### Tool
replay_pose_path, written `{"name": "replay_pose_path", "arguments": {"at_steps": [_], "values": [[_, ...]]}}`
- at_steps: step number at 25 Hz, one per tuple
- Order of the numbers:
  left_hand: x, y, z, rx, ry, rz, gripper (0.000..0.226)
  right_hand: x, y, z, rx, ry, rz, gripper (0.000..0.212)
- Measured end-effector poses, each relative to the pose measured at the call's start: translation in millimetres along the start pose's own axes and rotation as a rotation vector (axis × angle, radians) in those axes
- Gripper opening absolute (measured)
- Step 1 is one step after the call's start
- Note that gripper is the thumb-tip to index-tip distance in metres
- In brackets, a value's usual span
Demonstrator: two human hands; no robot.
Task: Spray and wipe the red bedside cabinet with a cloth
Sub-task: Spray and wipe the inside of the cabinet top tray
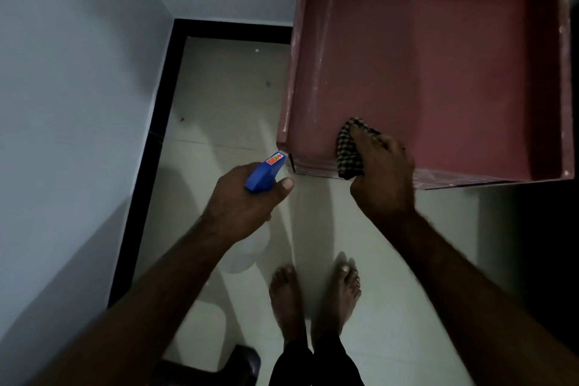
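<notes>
Sprayer [266, 175] label unreadable; perhaps arrow.

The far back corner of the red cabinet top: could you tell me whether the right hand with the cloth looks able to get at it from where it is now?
Probably yes. The right hand presses the checked cloth on the near edge of the cabinet, and nothing stands on the top between there and the far corner. It would likely need a stretch or a step forward.

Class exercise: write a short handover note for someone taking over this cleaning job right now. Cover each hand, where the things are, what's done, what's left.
Left hand: holds the blue spray bottle, nozzle toward the cabinet's near left corner.
Right hand: presses the checked cloth on the red cabinet top, near front edge.
Done: cannot tell how much is wiped.
Left: wipe the rest of the top and its raised rims.
</notes>
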State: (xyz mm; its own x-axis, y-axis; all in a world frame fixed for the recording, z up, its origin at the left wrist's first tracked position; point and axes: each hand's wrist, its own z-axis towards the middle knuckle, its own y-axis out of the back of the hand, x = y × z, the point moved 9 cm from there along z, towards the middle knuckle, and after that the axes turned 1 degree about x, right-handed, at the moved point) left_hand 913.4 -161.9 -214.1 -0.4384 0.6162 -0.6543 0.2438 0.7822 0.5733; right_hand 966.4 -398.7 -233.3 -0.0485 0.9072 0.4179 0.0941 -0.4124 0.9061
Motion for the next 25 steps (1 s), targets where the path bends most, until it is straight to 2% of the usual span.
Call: {"name": "replay_pose_path", "arguments": {"at_steps": [3, 10, 17, 22, 25], "values": [[2.6, 0.4, 4.3, -0.016, 0.03, 0.046, 0.043, 0.5, 0.3, 0.6, -0.01, -0.001, 0.015, 0.098], [-15.7, 12.8, 11.3, -0.075, 0.001, -0.078, 0.034, 0.6, 0.6, 1.1, -0.001, -0.019, 0.038, 0.097], [-35.6, 30.2, 16.6, -0.11, -0.035, -0.139, 0.036, 7.3, -1.9, 1.6, 0.023, -0.027, 0.018, 0.096], [-37.9, 36.1, 19.6, -0.092, -0.067, -0.165, 0.037, 39.3, -23.3, 3.7, 0.173, 0.223, -0.08, 0.095], [-36.3, 38.1, 23.2, -0.088, -0.064, -0.145, 0.036, 28.3, -17.6, 18.9, 0.132, 0.13, -0.052, 0.095]]}}
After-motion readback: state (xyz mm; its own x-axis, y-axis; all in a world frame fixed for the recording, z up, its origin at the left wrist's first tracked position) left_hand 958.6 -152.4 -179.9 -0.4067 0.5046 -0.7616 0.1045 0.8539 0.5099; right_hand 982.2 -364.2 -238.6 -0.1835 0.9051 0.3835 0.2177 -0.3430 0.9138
